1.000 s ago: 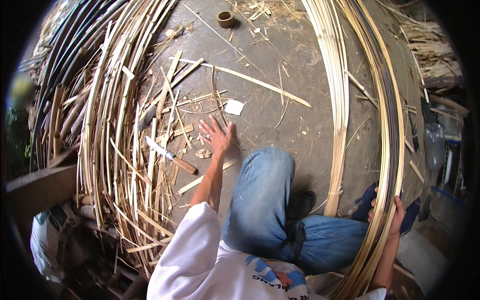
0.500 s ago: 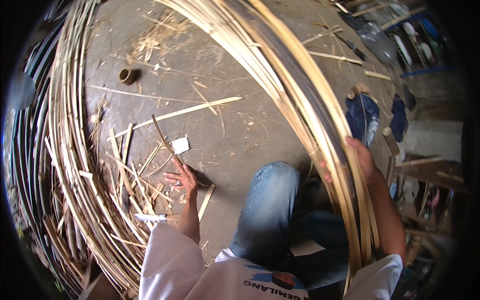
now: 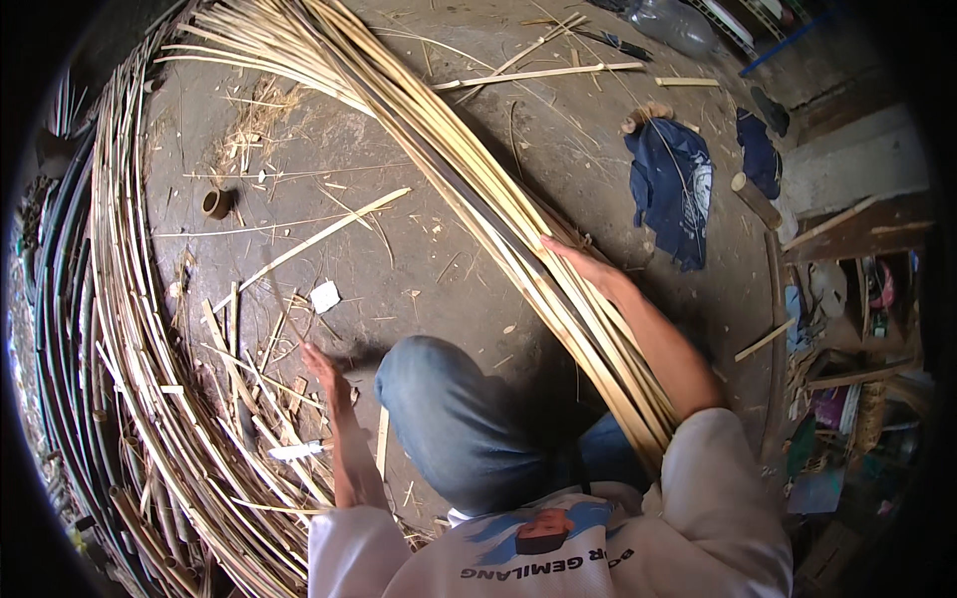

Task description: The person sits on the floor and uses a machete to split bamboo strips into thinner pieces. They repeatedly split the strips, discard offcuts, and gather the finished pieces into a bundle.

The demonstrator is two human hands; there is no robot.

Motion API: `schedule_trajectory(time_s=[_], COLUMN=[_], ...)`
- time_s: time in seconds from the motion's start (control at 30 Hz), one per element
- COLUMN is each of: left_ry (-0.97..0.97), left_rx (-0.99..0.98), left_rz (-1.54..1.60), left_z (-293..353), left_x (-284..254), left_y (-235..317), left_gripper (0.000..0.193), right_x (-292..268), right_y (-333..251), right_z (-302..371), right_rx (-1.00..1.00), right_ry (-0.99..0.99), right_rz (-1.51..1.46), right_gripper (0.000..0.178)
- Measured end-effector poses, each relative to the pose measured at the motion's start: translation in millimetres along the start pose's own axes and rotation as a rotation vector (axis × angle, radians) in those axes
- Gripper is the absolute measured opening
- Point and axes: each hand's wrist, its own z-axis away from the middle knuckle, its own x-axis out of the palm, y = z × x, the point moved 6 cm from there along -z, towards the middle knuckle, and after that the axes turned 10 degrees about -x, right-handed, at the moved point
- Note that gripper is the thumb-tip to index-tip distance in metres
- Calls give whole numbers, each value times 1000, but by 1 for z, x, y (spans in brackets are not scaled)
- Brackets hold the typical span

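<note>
A long bundle of pale split bamboo strips [image 3: 469, 169], some with a dark outer side, slants from the far left down to my right side. My right hand [image 3: 588, 267] grips its right edge, with some fingers hidden by the strips. Over the floor at left, my left hand [image 3: 325, 371] appears to pinch a thin brown strip [image 3: 286, 307] that points away; the fingers are slightly blurred. Beside that wrist lies a knife with a pale blade [image 3: 295, 451]. Between my hands is my bent, jeans-clad knee [image 3: 439, 409].
Another long stack of bamboo strips [image 3: 130, 289] curves along the left, beside darker poles [image 3: 62, 289]. Offcuts, a white scrap [image 3: 325, 296] and a small brown cup [image 3: 216, 203] lie on the floor. Dark blue cloth [image 3: 670, 189] lies at right, near cluttered shelves [image 3: 862, 369].
The bundle has swung lower and leftward, its far ends now fanned out over the floor. My right hand moved left with it. My left hand came slightly nearer, the thin strip moving along.
</note>
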Motion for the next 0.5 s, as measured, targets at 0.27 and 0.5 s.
schedule_trajectory(time_s=[0.27, 0.5], left_ry=[-178, -594], left_rx=[368, 234], left_rz=[694, 1115], left_z=[132, 246], left_x=[-97, 43], left_y=[268, 342], left_gripper=[58, 48], right_x=[-53, -80], right_y=[14, 64], right_z=[20, 52], right_rx=[-50, 7], right_ry=[274, 253], right_rz=[504, 534], right_gripper=[121, 133])
